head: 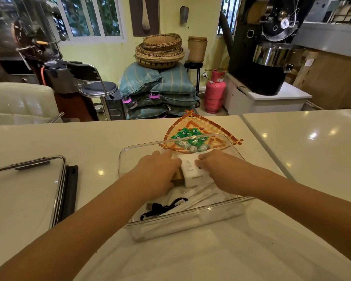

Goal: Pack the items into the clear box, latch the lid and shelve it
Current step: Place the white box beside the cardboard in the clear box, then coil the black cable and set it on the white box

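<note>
The clear box [190,218] stands open on the white counter in front of me. Inside it lie a white carton [193,173], a gold-brown box [177,176] partly hidden under my left hand, a black USB cable [162,207] and white paper-wrapped sticks [201,197]. My left hand [158,171] rests on the gold-brown box and the carton's left side. My right hand [217,169] grips the carton's right edge, fingers curled over it. The clear lid [24,185] with dark latches lies flat at the left.
A woven fan-shaped tray [217,126] holding several green wrapped candies [187,134] sits just behind the box. A seam [257,136] splits the counter at the right. Beyond the counter stand a stool, stacked sacks with baskets, a pink gas cylinder [215,92] and a roasting machine.
</note>
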